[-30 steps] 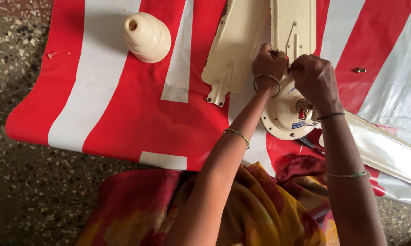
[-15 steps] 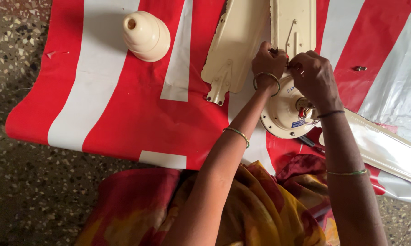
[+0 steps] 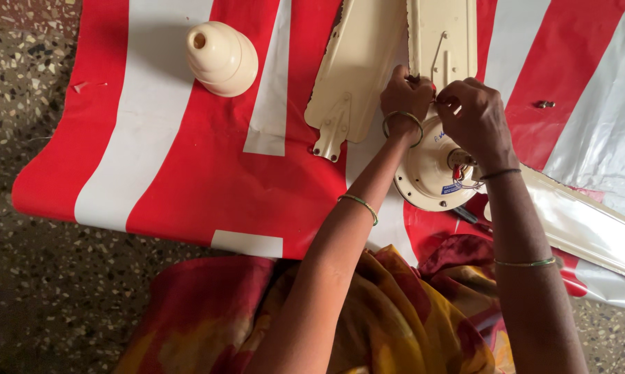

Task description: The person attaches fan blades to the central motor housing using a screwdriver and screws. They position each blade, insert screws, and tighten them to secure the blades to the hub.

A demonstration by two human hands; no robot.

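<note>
Fan motor [image 3: 430, 166], both hands [image 3: 408, 93] unmoved since earlier.

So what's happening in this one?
A person sits on the floor over a red and white striped sheet, working on a cream ceiling fan motor. Both the left hand and the right hand pinch at the spot where a fan blade meets the motor; what the fingers hold is too small to tell. A loose blade and a cream canopy cup lie to the left.
</note>
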